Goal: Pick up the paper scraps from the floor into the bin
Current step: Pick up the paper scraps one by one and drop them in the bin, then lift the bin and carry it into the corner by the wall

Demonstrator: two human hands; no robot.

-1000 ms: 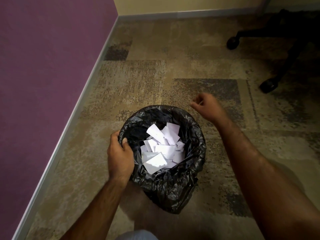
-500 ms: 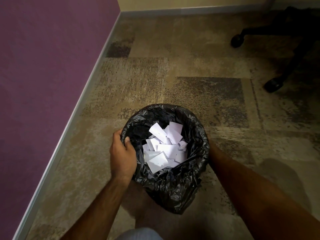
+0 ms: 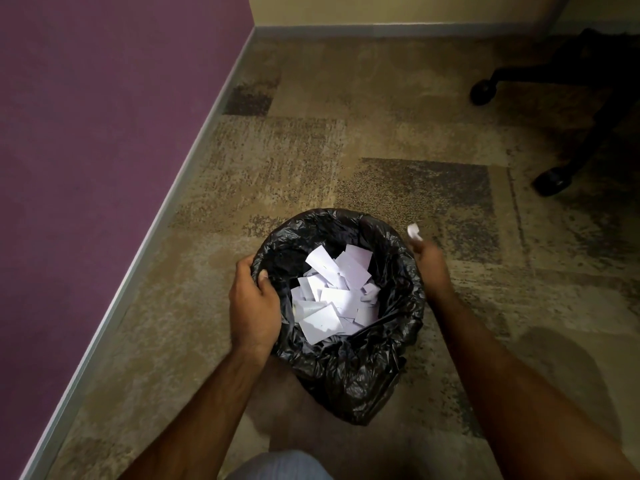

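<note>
A bin lined with a black plastic bag (image 3: pixel 349 372) stands on the carpet in the middle of the view. Several white paper scraps (image 3: pixel 332 296) lie inside it. My left hand (image 3: pixel 254 303) grips the bag's left rim, thumb inside. My right hand (image 3: pixel 431 261) is just outside the right rim, blurred, pinching a small white paper scrap (image 3: pixel 414 232) at its fingertips, level with the rim's far right.
A purple wall (image 3: pixel 104 133) with a pale skirting runs along the left. The black wheeled base of an office chair (image 3: pixel 554 178) stands at the upper right. Patterned brown carpet (image 3: pixel 346 140) stretches beyond the bin.
My right hand dropped behind the bin's right side, out of sight, and has come back up at the right rim holding a white scrap. My left hand stays on the rim.
</note>
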